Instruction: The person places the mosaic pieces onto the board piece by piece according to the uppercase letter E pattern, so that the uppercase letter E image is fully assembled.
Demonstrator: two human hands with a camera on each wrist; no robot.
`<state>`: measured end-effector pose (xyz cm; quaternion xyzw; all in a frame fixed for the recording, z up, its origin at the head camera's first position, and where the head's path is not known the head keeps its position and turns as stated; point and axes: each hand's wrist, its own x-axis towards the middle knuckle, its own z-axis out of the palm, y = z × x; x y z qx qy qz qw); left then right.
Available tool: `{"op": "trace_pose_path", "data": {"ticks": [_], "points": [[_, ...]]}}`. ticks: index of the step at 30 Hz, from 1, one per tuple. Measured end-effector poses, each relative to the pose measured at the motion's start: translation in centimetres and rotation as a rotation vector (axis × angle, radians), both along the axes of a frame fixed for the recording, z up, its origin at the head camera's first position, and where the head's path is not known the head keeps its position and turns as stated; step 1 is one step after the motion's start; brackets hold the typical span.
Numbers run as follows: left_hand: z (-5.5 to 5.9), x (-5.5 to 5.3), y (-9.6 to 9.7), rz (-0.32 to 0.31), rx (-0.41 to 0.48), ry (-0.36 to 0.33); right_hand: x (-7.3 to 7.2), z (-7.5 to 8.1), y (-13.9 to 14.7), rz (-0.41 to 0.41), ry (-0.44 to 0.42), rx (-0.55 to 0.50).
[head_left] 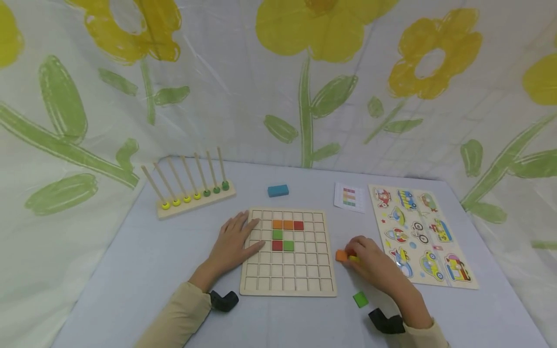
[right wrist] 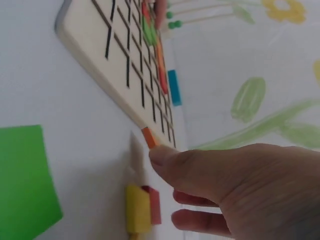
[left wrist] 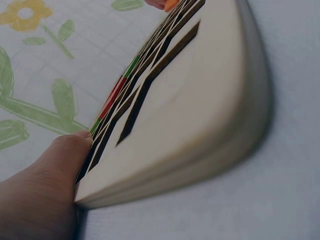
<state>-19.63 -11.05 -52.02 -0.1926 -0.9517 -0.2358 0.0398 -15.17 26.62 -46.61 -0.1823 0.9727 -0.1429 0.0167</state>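
Observation:
A square wooden grid board lies mid-table. Coloured square tiles sit in its cells: two orange, two red and two green, among them a red tile and a green tile. Along the board's left edge rests my left hand, fingers spread, thumb on the board. Right of the board, my right hand pinches an orange tile between thumb and fingers. Close below that hand lie a yellow tile and a red tile. A loose green tile lies nearer me.
At the back left stands a wooden bead rack with upright rods. A teal block lies behind the board. A printed pattern card and a vehicle puzzle board lie at the right. A flower-printed curtain hangs behind the table.

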Motion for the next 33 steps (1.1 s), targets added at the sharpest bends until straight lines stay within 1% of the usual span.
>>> {"op": "trace_pose_path", "data": {"ticks": [2,5,8,11,15,20,26,33], "points": [[0.0,0.0,0.0,-0.001,-0.001,0.001,-0.2,0.3,-0.3,-0.005,0.003,0.009],[0.0,0.0,-0.1,-0.001,-0.002,0.004,-0.5,0.8,-1.0,-0.002,-0.006,-0.009],[-0.1,0.0,-0.1,0.0,-0.003,0.009,-0.9,1.3,-2.3,0.009,-0.04,-0.038],[-0.1,0.0,-0.1,0.002,-0.002,0.01,-1.4,1.6,-3.8,0.034,-0.073,-0.038],[0.0,0.1,-0.1,0.002,0.002,0.006,-2.2,1.2,-5.6,0.093,-0.075,-0.027],[0.1,0.1,0.1,-0.005,0.009,0.008,-2.9,0.6,-7.0,0.173,-0.058,-0.026],[0.0,0.1,0.1,-0.008,0.006,0.007,-3.4,0.3,-8.0,0.21,-0.071,-0.018],[0.0,0.1,0.0,-0.001,0.005,0.007,-3.6,0.1,-8.5,0.236,-0.052,0.021]]}}
